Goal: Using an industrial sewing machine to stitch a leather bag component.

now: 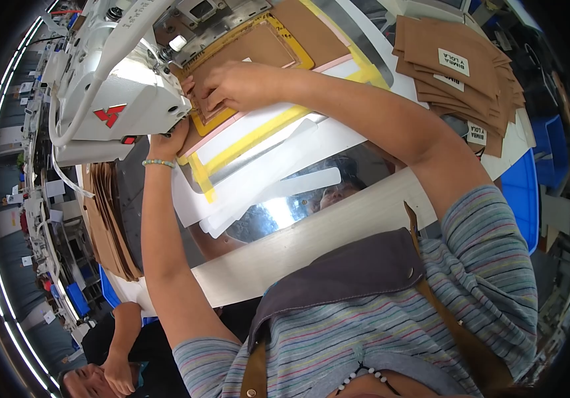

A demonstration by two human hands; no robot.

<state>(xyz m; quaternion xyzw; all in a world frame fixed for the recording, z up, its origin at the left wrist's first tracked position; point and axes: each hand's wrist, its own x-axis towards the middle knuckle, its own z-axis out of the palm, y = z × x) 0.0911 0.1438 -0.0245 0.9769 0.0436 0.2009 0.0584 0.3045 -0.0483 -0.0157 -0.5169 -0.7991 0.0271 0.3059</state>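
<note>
My right hand [245, 86] rests over a brown fabric piece [268, 48] that lies inside a yellow-edged frame [305, 58]. Its fingers are bent but apart, with the tips down on the brown surface, and nothing shows gripped in them. Close to the frame's left side is my left hand [171, 138], wearing a beaded bracelet. The white sewing machine head [132, 99] hides most of its fingers; a few fingertips come out beside the frame. A small white patch [247, 60] shows just behind my right hand.
Brown fabric pieces with white labels [477, 73] are piled at the right. More brown pieces [109, 225] stand stacked at the left. White sheets [265, 172] and yellow tape [252, 142] lie before the frame, over a shiny metal plate [298, 205]. Another person [126, 358] sits at lower left.
</note>
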